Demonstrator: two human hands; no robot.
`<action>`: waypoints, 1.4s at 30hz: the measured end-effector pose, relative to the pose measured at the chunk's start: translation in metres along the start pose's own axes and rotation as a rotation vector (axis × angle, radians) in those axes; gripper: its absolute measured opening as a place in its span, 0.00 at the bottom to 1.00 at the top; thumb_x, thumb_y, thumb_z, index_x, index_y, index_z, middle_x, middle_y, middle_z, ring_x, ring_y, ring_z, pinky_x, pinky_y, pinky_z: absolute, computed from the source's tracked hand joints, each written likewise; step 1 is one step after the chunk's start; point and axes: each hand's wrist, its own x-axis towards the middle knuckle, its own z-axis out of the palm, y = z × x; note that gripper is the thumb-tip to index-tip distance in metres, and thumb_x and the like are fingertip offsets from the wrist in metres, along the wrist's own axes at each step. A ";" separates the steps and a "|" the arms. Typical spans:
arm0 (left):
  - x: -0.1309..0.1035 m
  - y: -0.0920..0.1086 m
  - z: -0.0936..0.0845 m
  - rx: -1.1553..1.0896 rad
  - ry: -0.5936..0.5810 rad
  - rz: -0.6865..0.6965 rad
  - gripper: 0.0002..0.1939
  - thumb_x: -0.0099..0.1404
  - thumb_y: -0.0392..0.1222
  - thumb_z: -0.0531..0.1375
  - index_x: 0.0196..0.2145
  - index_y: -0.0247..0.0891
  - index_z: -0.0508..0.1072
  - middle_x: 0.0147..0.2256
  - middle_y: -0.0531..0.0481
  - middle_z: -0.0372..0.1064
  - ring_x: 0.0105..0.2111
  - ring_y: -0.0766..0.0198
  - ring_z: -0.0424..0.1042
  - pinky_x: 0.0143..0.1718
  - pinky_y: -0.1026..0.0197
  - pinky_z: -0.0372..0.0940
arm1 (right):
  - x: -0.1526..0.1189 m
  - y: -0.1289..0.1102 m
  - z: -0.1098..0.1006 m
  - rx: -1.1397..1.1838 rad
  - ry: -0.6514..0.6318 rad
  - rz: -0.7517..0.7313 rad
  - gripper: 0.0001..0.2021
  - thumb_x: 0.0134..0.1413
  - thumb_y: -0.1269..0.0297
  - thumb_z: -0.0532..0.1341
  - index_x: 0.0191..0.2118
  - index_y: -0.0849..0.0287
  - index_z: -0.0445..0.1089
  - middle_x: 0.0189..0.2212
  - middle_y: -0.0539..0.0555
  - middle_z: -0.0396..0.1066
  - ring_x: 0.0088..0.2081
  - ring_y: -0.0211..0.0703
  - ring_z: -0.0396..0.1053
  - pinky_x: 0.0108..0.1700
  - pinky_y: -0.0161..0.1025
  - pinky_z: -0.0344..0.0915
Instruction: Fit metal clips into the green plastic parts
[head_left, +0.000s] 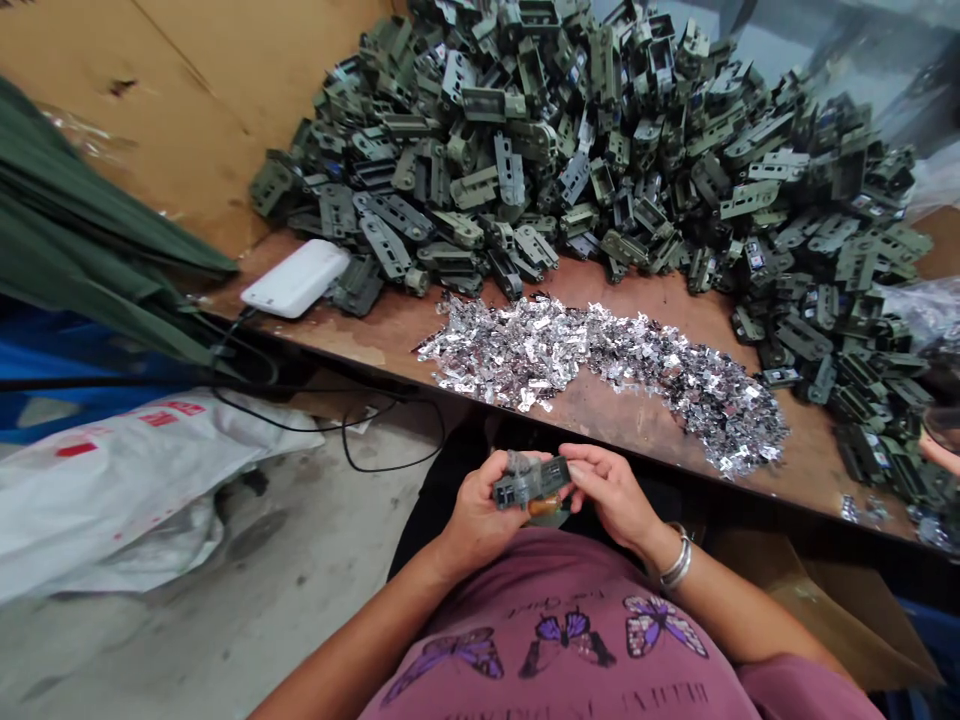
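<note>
Housing (pixel 534 484), dark grey-green and oblong, at lower centre of frame, held up between both hands just in front of the purple shirt (pixel 525 572). Left hand (pixel 474 515) closed round its left end: thumb along the near, lower side, fingers curled behind and beneath, mostly hidden. Right hand (pixel 616 497) at the other end: thumb and forefinger pinch the right-hand corner, remaining fingers bent loosely below. Middle of the housing lies bare between the two sets of fingertips, its long axis tilted slightly, right end higher. Amber piece (pixel 546 506) shows just under the housing, between the hands; cannot tell which fingers bear it. Upper left edge of the housing blurred. Silver bracelet (pixel 679 560) on the right wrist. Beyond the hands, brown table (pixel 626 412) crosses the frame on a slant. Small shiny metal pieces (pixel 517 350) heaped along its near edge, in a band from centre toward right. Large pile of similar housings (pixel 525 160) fills upper centre and runs down the right side. White device (pixel 296 278) lies at the pile's left edge, left of centre, cable attached.
</note>
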 end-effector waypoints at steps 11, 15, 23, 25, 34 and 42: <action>-0.001 -0.005 -0.019 -0.516 -0.356 -0.397 0.37 0.46 0.54 0.73 0.51 0.35 0.73 0.41 0.42 0.74 0.37 0.57 0.73 0.35 0.61 0.66 | 0.001 -0.001 0.002 -0.095 -0.052 -0.019 0.20 0.52 0.55 0.66 0.49 0.57 0.71 0.27 0.48 0.68 0.22 0.31 0.59 0.23 0.29 0.56; 0.001 0.005 -0.023 -0.635 -0.344 -0.545 0.24 0.56 0.53 0.68 0.44 0.32 0.75 0.39 0.40 0.75 0.33 0.61 0.74 0.32 0.64 0.65 | 0.012 -0.025 0.001 -0.582 -0.209 -0.179 0.16 0.64 0.56 0.55 0.50 0.59 0.70 0.30 0.51 0.70 0.27 0.35 0.63 0.28 0.32 0.61; 0.000 0.009 -0.014 -0.738 -0.242 -0.614 0.24 0.55 0.52 0.68 0.44 0.35 0.71 0.31 0.44 0.75 0.20 0.63 0.72 0.20 0.64 0.65 | 0.035 -0.059 0.017 -1.019 -0.512 -0.315 0.17 0.69 0.58 0.48 0.45 0.61 0.71 0.27 0.51 0.72 0.28 0.36 0.67 0.33 0.33 0.61; 0.000 0.010 -0.011 -0.784 -0.152 -0.583 0.25 0.56 0.51 0.66 0.48 0.38 0.68 0.30 0.45 0.75 0.20 0.63 0.71 0.19 0.64 0.66 | 0.048 -0.058 0.017 -1.253 -0.375 -0.452 0.16 0.69 0.60 0.49 0.45 0.61 0.71 0.32 0.54 0.74 0.32 0.38 0.69 0.37 0.35 0.62; 0.006 0.011 -0.010 -0.817 0.109 -0.462 0.16 0.55 0.42 0.65 0.40 0.35 0.69 0.34 0.45 0.74 0.26 0.62 0.72 0.17 0.67 0.65 | 0.091 -0.053 0.007 -1.965 -0.293 -0.567 0.09 0.62 0.73 0.52 0.38 0.61 0.70 0.34 0.57 0.70 0.34 0.42 0.67 0.33 0.36 0.57; 0.016 0.008 0.002 -0.628 0.081 -0.538 0.13 0.56 0.44 0.65 0.36 0.37 0.68 0.29 0.51 0.71 0.22 0.67 0.68 0.15 0.68 0.61 | 0.052 -0.056 -0.028 -1.369 0.002 -0.572 0.10 0.54 0.69 0.57 0.23 0.57 0.60 0.21 0.50 0.63 0.24 0.37 0.60 0.28 0.35 0.56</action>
